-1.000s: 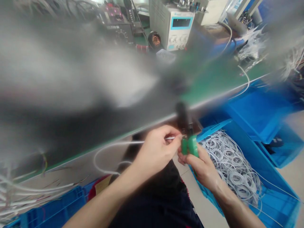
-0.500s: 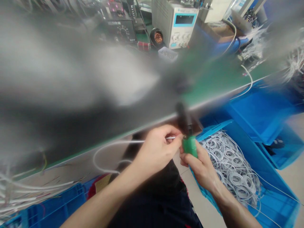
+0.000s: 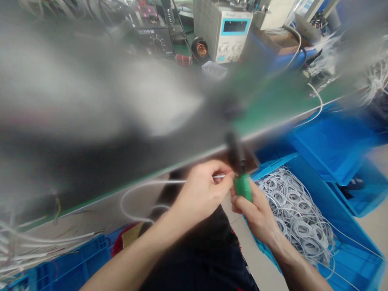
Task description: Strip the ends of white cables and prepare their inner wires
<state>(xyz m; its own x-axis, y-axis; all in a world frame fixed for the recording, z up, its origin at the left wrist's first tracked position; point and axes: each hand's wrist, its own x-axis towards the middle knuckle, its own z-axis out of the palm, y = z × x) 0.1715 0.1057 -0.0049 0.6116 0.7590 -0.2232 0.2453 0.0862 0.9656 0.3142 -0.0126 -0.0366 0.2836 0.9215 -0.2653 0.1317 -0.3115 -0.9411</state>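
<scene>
My left hand point(image 3: 201, 190) pinches the end of a thin white cable point(image 3: 142, 185), which loops away to the left below the bench edge. My right hand point(image 3: 256, 212) is wrapped round a green-handled cutting tool point(image 3: 242, 186). The handles are squeezed together, and the tool's dark jaws meet the cable tip just right of my left fingers. Both hands work close together under the front edge of the green-topped bench point(image 3: 273, 101).
A blue bin point(image 3: 357, 258) full of coiled white cables point(image 3: 300, 218) stands to my right, with more blue bins point(image 3: 327, 149) behind it. A power supply point(image 3: 226, 30) and a soldering station point(image 3: 154, 38) sit on the bench. A large blurred grey shape hides the left half.
The tool's green handles, apart a second ago, have closed together on the cable tip. Both hands stay in the same place.
</scene>
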